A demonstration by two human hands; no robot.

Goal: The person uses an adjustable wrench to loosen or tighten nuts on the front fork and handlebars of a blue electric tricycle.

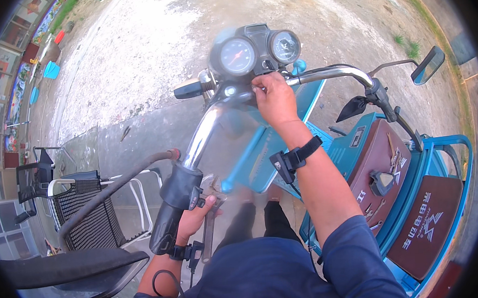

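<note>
I stand over a blue electric tricycle with a chrome handlebar (200, 138). My right hand (277, 99) is at the middle of the bar, just below the two round gauges (237, 55). Its thumb and fingers are pinched together; whatever they grip is hidden. Lower down, beside the black left handlebar grip (167, 226), my left hand (193, 220) is closed around a metal adjustable wrench (208, 237). The wrench's head points up and away, partly blurred by haze in the picture.
Several wrenches (375, 211) and a dark chunky object (382, 182) lie on the brown seat (362, 165). A mirror (430, 68) sticks out at the right; another mirror (76, 271) looms near at the left. Beyond it stands a woven chair (85, 215).
</note>
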